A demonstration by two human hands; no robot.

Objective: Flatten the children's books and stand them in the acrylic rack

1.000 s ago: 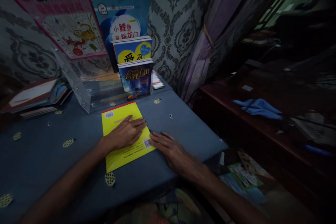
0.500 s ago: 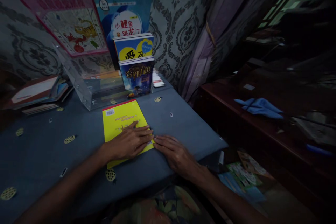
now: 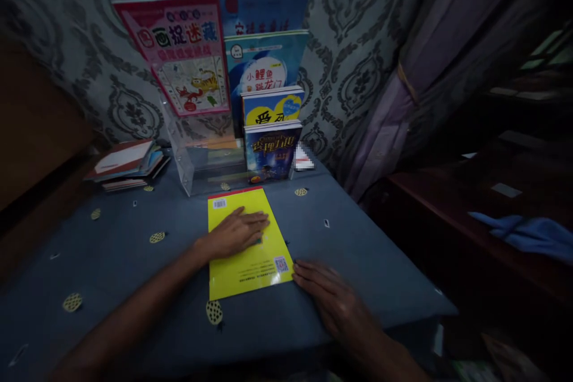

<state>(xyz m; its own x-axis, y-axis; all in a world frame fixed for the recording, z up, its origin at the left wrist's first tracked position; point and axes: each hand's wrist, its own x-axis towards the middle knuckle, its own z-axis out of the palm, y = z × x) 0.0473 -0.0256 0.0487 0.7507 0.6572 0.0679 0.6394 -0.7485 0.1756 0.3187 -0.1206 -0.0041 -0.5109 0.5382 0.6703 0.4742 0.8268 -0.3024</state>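
Note:
A yellow book [image 3: 250,262] lies back cover up on the blue tablecloth [image 3: 358,239]. My left hand [image 3: 236,233] rests flat on its upper half, fingers stretched out. My right hand [image 3: 333,301] lies flat on the cloth just right of the book's lower right corner, fingers spread and a little blurred. Neither hand holds anything.
A clear plastic stand [image 3: 197,161] at the back holds several upright children's books [image 3: 273,149]. A pink book [image 3: 181,51] leans at its left. A stack of books [image 3: 128,164] lies at the far left. A purple curtain [image 3: 403,95] hangs at right, beside a dark wooden surface with a blue cloth [image 3: 521,230].
The view has swung left and up. My left hand has slid up the yellow book, and my right hand has moved off toward the book's lower right corner.

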